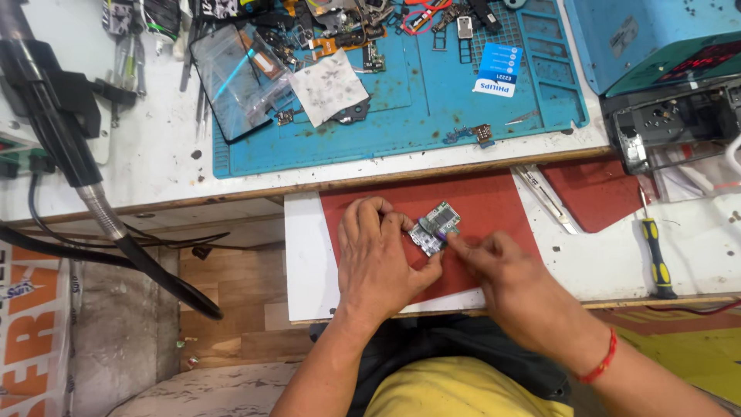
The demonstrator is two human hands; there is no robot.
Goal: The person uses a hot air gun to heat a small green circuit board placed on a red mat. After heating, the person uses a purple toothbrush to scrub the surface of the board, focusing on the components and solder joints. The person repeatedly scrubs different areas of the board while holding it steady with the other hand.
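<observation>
Head view: a white worktop (154, 147) carries a blue rubber mat (432, 100) strewn with phone parts, above a red rectangular pad (494, 205). Over the pad, the left hand (378, 259) pinches a small silver circuit board (434, 227); the right hand (502, 266) presses fingertips against its edge. A yellow-handled screwdriver (656, 259) lies nearby.

A white worktop (154, 166) is carrying a blue mat (432, 100) strewn with small phone parts, and a dark glass panel (235, 77) is lying half on that mat. A lower white shelf (617, 255) is holding two red pads (494, 205), tweezers (546, 198) and a yellow-and-black screwdriver (656, 259). A teal machine (656, 38) is sitting at the far right corner, with a black metal unit (671, 127) resting beside it.
</observation>
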